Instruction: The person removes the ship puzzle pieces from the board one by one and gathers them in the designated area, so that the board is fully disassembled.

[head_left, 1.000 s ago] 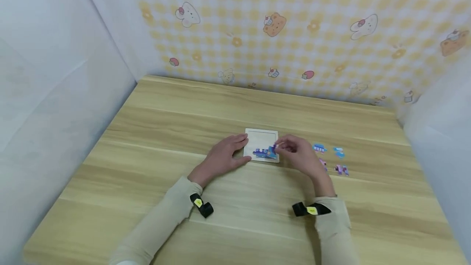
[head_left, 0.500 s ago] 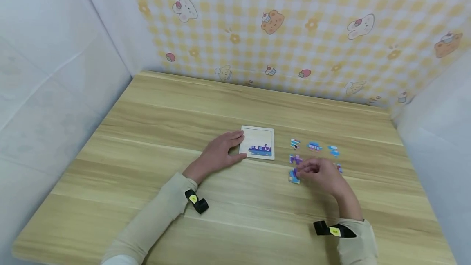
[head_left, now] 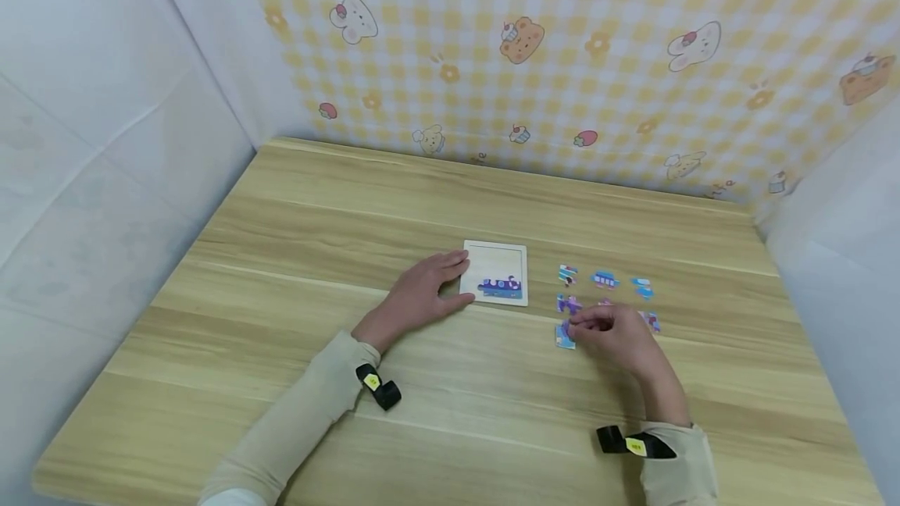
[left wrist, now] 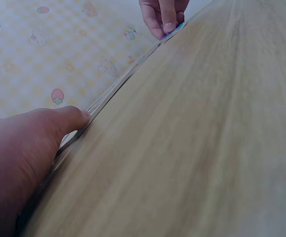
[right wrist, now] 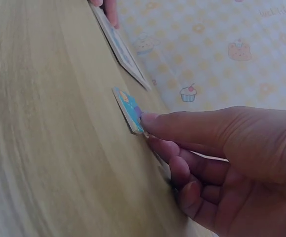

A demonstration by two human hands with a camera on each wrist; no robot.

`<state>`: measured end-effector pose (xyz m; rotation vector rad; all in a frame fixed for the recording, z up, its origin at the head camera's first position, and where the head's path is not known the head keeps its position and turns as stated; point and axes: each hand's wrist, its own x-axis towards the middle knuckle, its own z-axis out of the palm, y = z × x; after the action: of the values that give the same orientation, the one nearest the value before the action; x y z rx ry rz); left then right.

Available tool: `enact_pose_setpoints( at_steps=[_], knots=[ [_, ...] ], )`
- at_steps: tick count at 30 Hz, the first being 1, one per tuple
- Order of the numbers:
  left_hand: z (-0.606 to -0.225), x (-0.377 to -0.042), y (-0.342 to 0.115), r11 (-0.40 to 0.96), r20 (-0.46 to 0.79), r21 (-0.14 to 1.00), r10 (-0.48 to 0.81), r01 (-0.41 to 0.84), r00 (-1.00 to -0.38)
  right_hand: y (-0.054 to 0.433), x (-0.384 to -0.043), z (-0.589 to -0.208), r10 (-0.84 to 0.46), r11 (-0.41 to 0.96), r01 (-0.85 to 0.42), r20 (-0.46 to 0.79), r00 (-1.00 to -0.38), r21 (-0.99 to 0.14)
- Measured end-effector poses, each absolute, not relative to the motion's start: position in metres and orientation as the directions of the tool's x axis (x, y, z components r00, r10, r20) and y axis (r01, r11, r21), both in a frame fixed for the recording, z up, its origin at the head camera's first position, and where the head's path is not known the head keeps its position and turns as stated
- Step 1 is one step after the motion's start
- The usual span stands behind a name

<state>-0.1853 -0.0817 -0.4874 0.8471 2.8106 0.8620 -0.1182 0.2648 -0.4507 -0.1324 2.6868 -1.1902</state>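
- Left hand [head_left: 418,295]: resting at the left edge of the pale square tray [head_left: 495,258], with thumb and fingers spread apart.
- Right hand [head_left: 619,338]: clamped, between thumb and curled fingers, on the right side of a blue-and-purple puzzle piece [head_left: 565,336].
- Location of gripped piece: right of the tray and apart from it, at the near-left corner of the loose pieces [head_left: 605,279]; possibly in contact with the table [head_left: 422,428], hard to confirm at this angle.
- Inside the tray: joined purple-and-blue section [head_left: 501,287], toward the near-right corner.
- Beyond the gripped piece: loose pieces in rough rows, partly hidden by the right hand.
- Behind the table: yellow-and-white checked backdrop [head_left: 450,92] with cartoon prints.
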Motion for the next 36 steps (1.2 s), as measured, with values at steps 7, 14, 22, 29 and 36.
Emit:
enact_pose_setpoints(
  at_steps=[7, 14, 22, 29, 36],
  knots=[
    [-0.4858, -0.1865, -0.0802, 0.683, 0.093, 0.534, 0.538, 0.499, -0.838, 0.2661, -0.1171, -0.4515, -0.147, 0.672, 0.007, -0.142, -0.979, -0.741],
    [-0.4864, -0.187, -0.0804, 0.685, 0.092, 0.53, 0.538, 0.499, -0.838, 0.2645, -0.1157, -0.4496, -0.163, 0.662, -0.016, -0.123, -0.979, -0.75],
    [-0.4859, -0.1868, -0.0808, 0.682, 0.092, 0.526, 0.547, 0.507, -0.832, 0.2647, -0.1154, -0.4511, -0.183, 0.674, -0.047, -0.105, -0.978, -0.737],
    [-0.4867, -0.1863, -0.0816, 0.681, 0.094, 0.531, 0.545, 0.505, -0.833, 0.2659, -0.1156, -0.453, -0.208, 0.679, -0.1, -0.059, -0.976, -0.728],
    [-0.4864, -0.1857, -0.0826, 0.678, 0.089, 0.541, 0.542, 0.498, -0.835, 0.2695, -0.1135, -0.4469, -0.055, 0.616, 0.016, -0.063, -0.996, -0.788]
  ],
)
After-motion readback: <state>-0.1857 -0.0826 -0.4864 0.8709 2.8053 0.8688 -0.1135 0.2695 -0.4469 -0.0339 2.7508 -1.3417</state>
